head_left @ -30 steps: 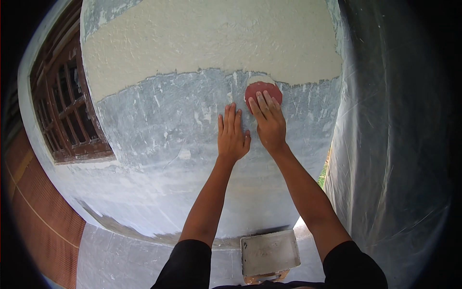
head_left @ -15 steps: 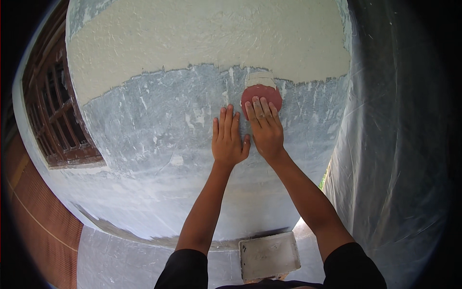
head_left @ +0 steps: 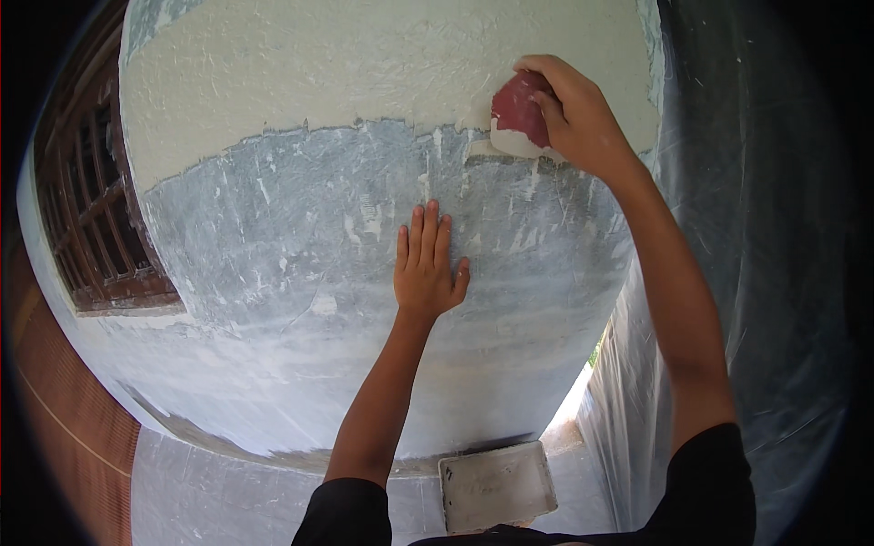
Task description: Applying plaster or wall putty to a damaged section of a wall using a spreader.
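Observation:
My left hand [head_left: 426, 266] lies flat on the bare grey part of the wall [head_left: 300, 218], its fingers stretched out and holding nothing. Up and to the right, my right hand [head_left: 575, 114] grips a red rounded plaster scraper [head_left: 521, 102] with fingers curled over its edge. Cream filler [head_left: 515, 140] sits along the scraper's lower edge, close to the border between the grey surface and the cream coat [head_left: 364, 68] above. A small strip of filler shows on the wall just left of the scraper.
A shallow rectangular tray [head_left: 452, 510] stains grey-white below me at the wall's foot. A brown wooden lattice window [head_left: 114, 214] is at the left. Clear plastic sheeting [head_left: 651, 382] hangs at the right, and a reddish-brown ribbed surface [head_left: 68, 391] lies at lower left.
My right hand has moved up and right with the scraper, turning it so the filler edge now faces down. My left hand stays flat on the wall.

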`<state>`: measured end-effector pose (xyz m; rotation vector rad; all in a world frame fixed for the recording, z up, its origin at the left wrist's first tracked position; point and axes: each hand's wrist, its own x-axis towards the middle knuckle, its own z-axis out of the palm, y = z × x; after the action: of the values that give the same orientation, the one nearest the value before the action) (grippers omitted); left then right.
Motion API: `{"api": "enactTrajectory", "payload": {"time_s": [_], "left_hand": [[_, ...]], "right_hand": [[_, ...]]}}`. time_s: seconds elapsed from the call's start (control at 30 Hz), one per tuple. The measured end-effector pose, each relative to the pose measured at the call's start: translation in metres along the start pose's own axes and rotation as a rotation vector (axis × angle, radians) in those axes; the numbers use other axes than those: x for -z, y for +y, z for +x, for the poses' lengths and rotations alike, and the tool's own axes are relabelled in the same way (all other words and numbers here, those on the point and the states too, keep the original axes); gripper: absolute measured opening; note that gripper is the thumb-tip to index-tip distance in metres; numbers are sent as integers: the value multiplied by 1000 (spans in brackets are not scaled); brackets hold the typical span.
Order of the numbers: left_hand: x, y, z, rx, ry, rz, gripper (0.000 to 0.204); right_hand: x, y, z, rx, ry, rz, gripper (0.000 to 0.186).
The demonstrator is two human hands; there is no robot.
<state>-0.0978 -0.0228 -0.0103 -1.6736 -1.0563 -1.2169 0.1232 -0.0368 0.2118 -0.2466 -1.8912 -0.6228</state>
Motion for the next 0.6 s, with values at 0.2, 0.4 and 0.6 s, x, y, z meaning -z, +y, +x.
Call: {"api": "enactTrajectory", "payload": {"time_s": [0.2,0.4,0.6], "left_hand": [[2,-1,-1,-2,6,3,62],[1,-1,0,-1,13,10,60],[1,0,1,-4,22,11,59]], "right_hand": [[-21,2,18,9,-152,-28,33],[-19,16,29,4,-12,-4,33],[-23,20,20,20,-32,-50,32]]}}
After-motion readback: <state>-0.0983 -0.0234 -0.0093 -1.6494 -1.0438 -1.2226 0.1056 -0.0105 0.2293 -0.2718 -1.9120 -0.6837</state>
